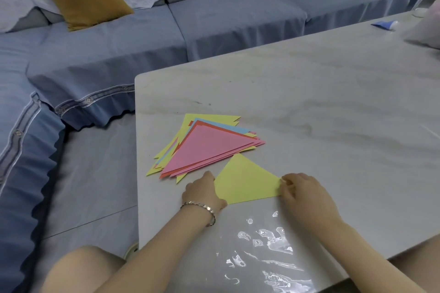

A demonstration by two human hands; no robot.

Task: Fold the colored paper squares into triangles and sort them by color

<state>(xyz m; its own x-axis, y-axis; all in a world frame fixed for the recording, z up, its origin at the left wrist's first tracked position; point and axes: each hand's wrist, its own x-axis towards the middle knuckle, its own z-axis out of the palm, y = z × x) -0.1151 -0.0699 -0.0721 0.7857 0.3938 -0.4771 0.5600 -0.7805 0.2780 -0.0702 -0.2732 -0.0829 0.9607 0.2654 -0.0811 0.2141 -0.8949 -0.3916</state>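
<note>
Yellow folded paper triangle (245, 183) flat on pale marble tabletop (333, 102), near edge, just beside pink-topped stack of folded paper triangles (207, 147). R hand (302, 190) pinching right corner. L hand (204, 191) curled at left edge; grip: cannot tell.

Single view: your head cam, wide-angle, looking forward and down from above your lap. It's close in. Both forearms enter from the bottom edge, and the left grip (202, 190) and right grip (307, 192) sit low centre, at either end of the yellow triangle (242, 179). The surface (309, 102) runs diagonally up to the right edge of the frame, with one corner at mid-left. The sofa (214, 24) fills the top and left, farther off. With one camera, no part of the scene is shared.
</note>
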